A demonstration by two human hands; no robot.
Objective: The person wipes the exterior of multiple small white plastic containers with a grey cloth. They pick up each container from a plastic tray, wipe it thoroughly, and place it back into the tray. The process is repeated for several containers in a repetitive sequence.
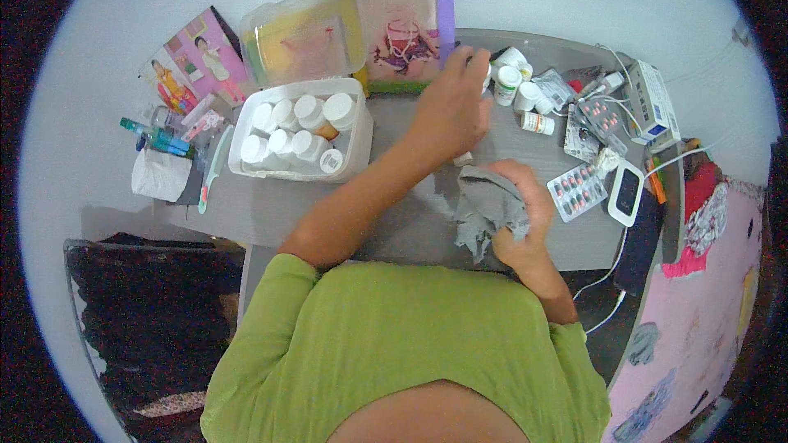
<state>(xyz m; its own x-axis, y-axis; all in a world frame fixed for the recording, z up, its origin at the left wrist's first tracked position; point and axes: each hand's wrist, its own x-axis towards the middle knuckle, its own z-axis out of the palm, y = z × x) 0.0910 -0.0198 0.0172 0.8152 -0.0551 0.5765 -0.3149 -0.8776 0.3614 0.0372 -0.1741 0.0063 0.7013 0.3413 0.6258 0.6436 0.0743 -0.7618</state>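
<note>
My left hand (pixel 458 95) reaches across the desk, its fingers curled beside a white plastic bottle (pixel 486 79) that they mostly hide; whether they grip it is unclear. Nearer my body, my right hand (pixel 524 212) holds a crumpled grey cloth (pixel 489 200) between thumb and fingers. A small pale object (pixel 463 159) lies just beyond the cloth. Right of my left hand, several white pill bottles stand close together, one with a green-marked label (pixel 507 85); another bottle (pixel 537 123) lies on its side. To the left, a clear plastic box (pixel 363 154) holds several white-capped bottles (pixel 309 112).
The box's lid (pixel 303 37) leans behind it, beside a picture bag (pixel 403 31). Blister packs (pixel 577 192), a white device (pixel 627 192) with cables and a medicine carton (pixel 649 101) lie at right. A green-and-white knife (pixel 215 169) and tissue (pixel 161 175) are at left.
</note>
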